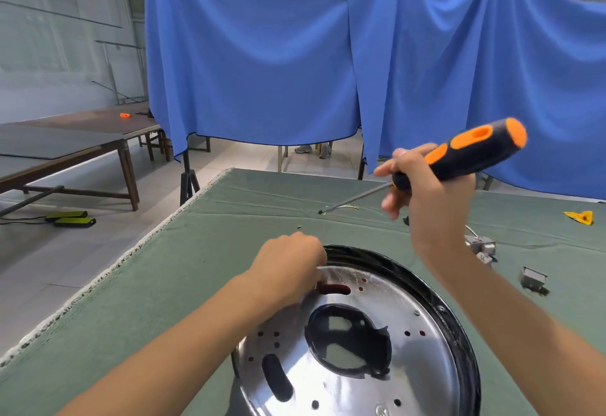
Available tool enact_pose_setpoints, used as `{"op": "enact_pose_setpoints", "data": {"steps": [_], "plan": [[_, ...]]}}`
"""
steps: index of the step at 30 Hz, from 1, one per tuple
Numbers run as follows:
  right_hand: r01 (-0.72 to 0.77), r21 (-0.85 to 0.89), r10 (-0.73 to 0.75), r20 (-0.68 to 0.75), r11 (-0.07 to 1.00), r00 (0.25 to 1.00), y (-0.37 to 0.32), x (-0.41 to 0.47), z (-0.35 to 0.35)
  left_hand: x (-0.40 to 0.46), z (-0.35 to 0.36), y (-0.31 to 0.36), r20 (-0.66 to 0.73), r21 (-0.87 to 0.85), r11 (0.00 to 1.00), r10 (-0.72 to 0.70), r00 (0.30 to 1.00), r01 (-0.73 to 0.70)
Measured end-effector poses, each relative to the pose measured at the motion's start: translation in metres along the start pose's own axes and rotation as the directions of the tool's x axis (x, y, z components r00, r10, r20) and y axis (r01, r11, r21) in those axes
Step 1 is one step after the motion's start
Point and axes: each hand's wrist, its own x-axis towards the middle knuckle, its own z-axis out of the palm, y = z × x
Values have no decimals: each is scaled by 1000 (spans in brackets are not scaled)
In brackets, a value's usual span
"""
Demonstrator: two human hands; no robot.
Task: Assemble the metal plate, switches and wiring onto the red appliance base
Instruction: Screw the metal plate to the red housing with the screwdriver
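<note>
Head view: left hand (288,264) pinches metal plate (377,343) edge; right hand (426,192) grips raised screwdriver (465,156).

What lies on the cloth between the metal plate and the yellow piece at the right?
In the head view, two small grey switches lie between the metal plate and the yellow piece.

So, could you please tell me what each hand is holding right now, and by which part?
The right hand grips the screwdriver at the shaft end of its handle. The left hand rests curled at the metal plate's far edge; whether it pinches anything cannot be told.
</note>
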Motion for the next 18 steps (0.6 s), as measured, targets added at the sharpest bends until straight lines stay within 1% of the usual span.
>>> {"op": "enact_pose_setpoints", "data": {"steps": [2,6,10,13,15,18], "plan": [[-34,13,34,-24,999,999,8,-8,-5,1,3,4,24,4,1000,3,1000,-3],[-99,50,102,-63,994,993,22,-16,-16,2,5,4,19,0,999,36,999,-36],[-122,96,128,-66,988,990,25,-19,-23,1,8,-6,71,-114,993,-2,998,10],[-148,129,155,-53,981,986,25,-19,-25,2,6,-15,96,-133,991,10,995,2],[-173,120,177,-27,978,984,27,-19,-25,2,6,-17,83,-128,992,34,996,-23],[-190,111,191,-2,975,982,27,-21,-27,0,9,-18,39,-222,975,7,999,2]]}}
